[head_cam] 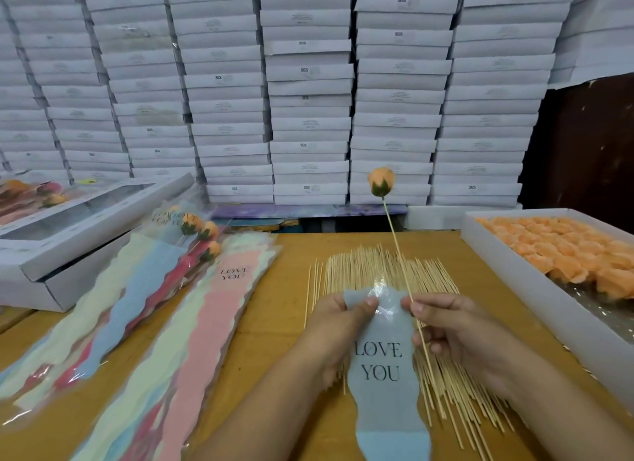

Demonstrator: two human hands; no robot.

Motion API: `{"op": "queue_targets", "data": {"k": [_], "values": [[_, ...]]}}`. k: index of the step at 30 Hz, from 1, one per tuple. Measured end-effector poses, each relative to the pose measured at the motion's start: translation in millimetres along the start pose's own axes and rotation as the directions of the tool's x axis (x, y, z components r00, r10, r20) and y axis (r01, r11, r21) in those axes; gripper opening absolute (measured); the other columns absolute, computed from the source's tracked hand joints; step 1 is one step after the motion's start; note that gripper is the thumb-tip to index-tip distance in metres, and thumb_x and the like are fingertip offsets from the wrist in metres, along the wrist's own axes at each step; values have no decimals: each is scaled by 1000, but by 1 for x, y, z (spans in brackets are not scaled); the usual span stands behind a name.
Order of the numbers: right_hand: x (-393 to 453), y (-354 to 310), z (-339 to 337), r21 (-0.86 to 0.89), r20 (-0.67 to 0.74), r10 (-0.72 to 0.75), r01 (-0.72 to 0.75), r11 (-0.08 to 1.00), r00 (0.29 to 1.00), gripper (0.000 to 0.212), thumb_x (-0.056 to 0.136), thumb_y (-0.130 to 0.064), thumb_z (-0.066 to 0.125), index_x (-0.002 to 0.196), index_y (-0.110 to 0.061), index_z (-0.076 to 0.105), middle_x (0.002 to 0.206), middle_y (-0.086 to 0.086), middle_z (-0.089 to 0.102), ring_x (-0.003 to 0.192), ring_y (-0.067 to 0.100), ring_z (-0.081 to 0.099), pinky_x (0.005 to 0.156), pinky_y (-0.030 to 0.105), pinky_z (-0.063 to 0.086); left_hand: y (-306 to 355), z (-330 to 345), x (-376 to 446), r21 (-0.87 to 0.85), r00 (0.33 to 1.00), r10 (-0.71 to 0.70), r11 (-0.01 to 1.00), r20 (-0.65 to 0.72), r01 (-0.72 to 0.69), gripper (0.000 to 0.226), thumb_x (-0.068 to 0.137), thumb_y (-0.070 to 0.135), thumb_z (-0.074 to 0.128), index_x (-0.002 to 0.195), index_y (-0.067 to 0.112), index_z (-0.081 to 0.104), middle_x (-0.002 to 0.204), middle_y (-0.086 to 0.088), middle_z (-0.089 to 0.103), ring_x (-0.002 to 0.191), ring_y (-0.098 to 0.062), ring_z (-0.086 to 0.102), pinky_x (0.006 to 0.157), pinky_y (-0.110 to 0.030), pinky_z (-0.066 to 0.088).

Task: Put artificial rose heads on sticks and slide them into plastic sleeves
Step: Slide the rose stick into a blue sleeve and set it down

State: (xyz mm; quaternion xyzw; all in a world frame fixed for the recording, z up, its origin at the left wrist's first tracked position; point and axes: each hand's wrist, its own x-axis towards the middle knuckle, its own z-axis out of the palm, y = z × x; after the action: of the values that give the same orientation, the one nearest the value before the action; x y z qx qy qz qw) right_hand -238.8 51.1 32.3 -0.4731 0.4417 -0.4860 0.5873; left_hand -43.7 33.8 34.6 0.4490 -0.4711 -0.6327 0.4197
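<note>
We are seeing an orange rose head [381,180] with green sepals sitting atop a thin wooden stick [403,271], tilting up and away. A blue plastic sleeve [384,385] printed "LOVE YOU" is lying lengthwise over the loose sticks [363,268] spread on the tabletop [274,323], its clear top edge lifting open just beside the stick.

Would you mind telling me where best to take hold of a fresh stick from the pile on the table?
Probably at the near end of a stick at the pile's left edge, pinching from above. Those few sticks lie apart from the rest on the table, so a grip could likely close on one alone.
</note>
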Motion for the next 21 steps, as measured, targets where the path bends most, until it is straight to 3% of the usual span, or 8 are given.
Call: {"op": "queue_targets", "data": {"k": [3,6,8,12,15,21], "values": [[2,0,1,9,-37,-7,7,1000,999,32,72,-20,74,102,-8,77,100,11,77,62,16,70,43,19,48,-1,-1,1,-23,1000,1,1000,-23,-2,12,95,15,66,97,4,71,90,-19,76,77,-32,73,75,-45,61],[4,2,0,11,-42,-30,30,999,999,35,74,-20,73,106,-8,75,104,8,77,64,15,71,44,18,49,0,-2,0,-9,1000,-12,1000,-10,12,18,88,13,72,99,-1,71,96,-24,75,86,-39,73,82,-51,60],[4,2,-2,29,-58,-50,52,998,997,32,73,-21,73,103,-10,76,103,7,77,63,15,70,44,18,49,1,-2,-1,-1,1000,-30,1000,-2,30,25,83,13,77,102,-2,71,96,-23,75,84,-37,74,71,-44,63],[4,-4,-7,63,-153,-100,111,992,983,28,76,-20,72,102,-11,76,96,6,78,63,13,70,44,17,48,1,0,-5,24,997,-68,997,26,68,48,66,13,87,108,2,69,95,-20,76,80,-35,74,70,-44,62],[4,-12,-11,111,-262,-151,185,976,953,17,89,-11,65,105,-9,71,85,2,77,61,10,69,45,16,49,0,1,-5,59,995,-82,995,48,80,57,60,14,90,111,4,69,97,-19,76,79,-33,74,73,-45,61],[-2,-28,-19,219,-444,-242,366,904,863,14,96,-9,60,106,-10,69,71,-3,72,60,7,67,50,14,50,-5,3,-2,161,996,-79,984,50,70,49,64,12,92,108,7,70,95,-14,77,84,-32,75,71,-40,60]]}}
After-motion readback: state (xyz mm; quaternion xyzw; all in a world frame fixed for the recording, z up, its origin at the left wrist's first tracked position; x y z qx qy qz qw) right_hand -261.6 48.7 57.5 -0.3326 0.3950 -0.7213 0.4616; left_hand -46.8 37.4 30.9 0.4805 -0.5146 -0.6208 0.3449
